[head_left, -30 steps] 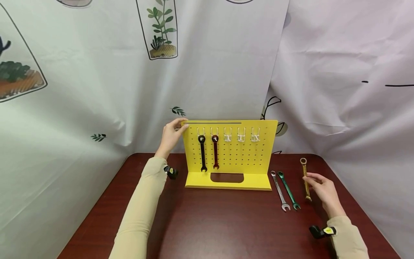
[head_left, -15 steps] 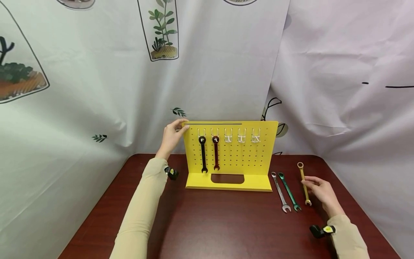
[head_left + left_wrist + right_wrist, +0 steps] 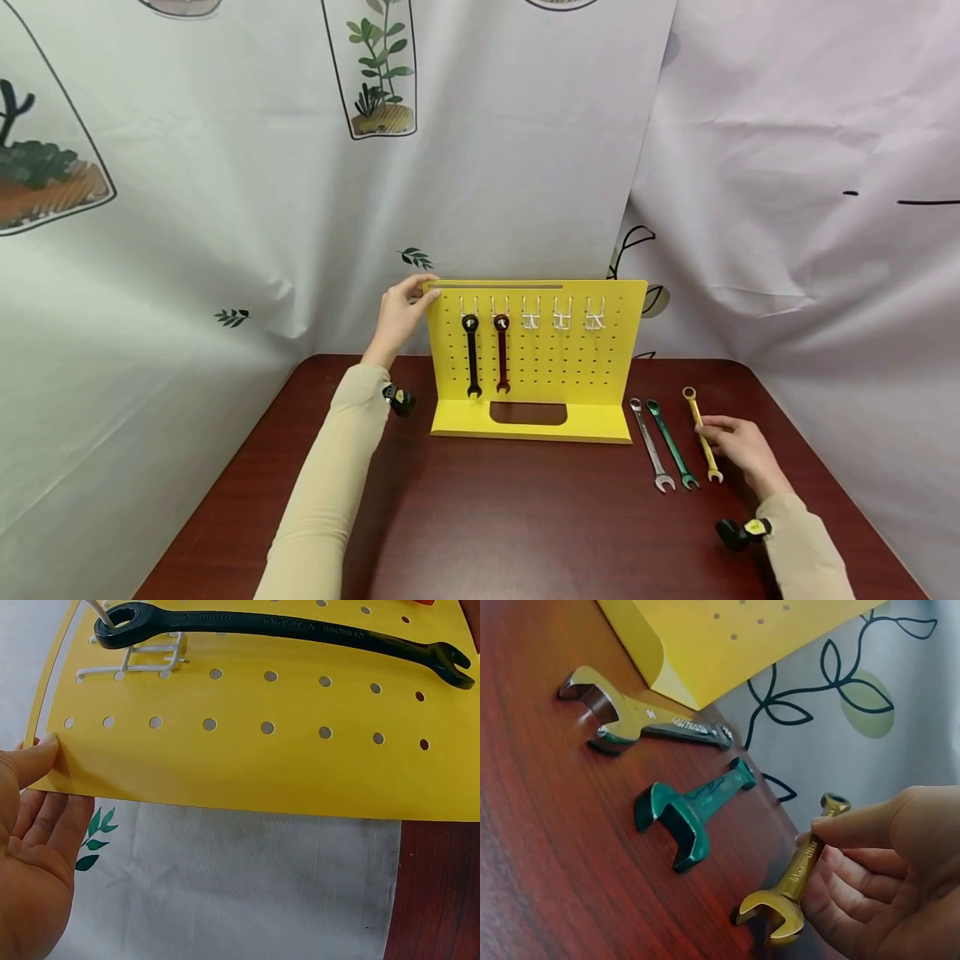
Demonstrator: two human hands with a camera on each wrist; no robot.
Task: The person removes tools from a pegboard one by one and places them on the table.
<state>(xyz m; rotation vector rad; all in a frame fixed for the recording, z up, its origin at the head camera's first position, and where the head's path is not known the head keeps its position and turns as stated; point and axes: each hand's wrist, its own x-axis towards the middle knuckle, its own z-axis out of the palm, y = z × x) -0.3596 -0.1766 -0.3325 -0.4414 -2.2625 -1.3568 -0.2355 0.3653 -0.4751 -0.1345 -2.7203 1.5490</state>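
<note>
My left hand [image 3: 397, 318] pinches the upper left corner of the yellow pegboard [image 3: 558, 354], thumb in front and fingers behind. A black wrench [image 3: 472, 358] and a dark red wrench [image 3: 502, 357] hang there by their ring ends from white hooks. On the right, my right hand [image 3: 742, 446] holds a gold wrench [image 3: 705, 446] by its shank between thumb and fingers, its ring end pointing away from me. The open end is low over the table in the right wrist view. Just left of it lie a green wrench [image 3: 672, 446] and a silver wrench [image 3: 651, 447], side by side.
Several white hooks [image 3: 562, 314] on the board's right half carry nothing. The board stands on a yellow base [image 3: 600, 422] with a cut-out, near the back of the dark red-brown table [image 3: 480, 517]. A printed white curtain [image 3: 510, 150] hangs behind.
The gold wrench has come down and slightly toward me, its ring end swinging left, with my right hand moving along. My left hand keeps its place on the board.
</note>
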